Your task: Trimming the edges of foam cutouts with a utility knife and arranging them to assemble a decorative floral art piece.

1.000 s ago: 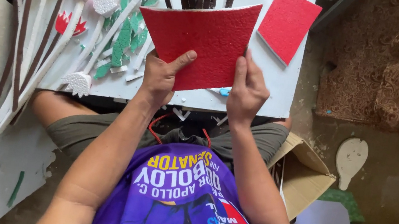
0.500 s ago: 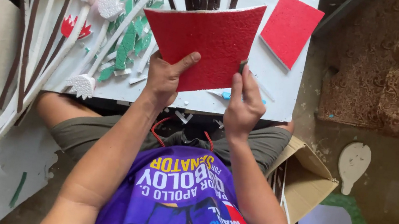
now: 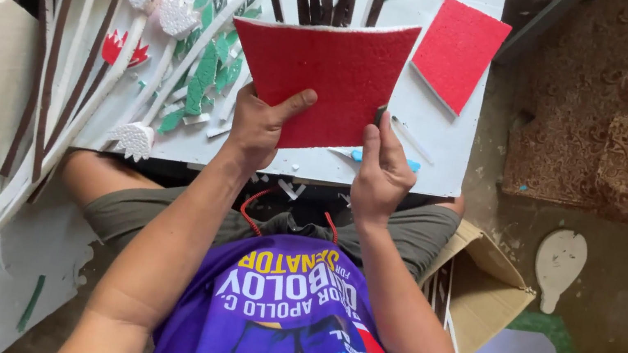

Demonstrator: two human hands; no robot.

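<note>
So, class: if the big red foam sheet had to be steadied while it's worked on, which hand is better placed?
Probably the left hand: its thumb lies across the face of the red foam sheet, gripping the lower edge firmly. The right hand only pinches the lower right edge with its fingertips.

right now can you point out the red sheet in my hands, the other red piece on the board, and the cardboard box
red foam sheet (image 3: 330, 71), head view, middle of its red face
smaller red piece (image 3: 458, 53), head view, centre of its face
cardboard box (image 3: 482, 297), head view, on its open brown flap
</note>
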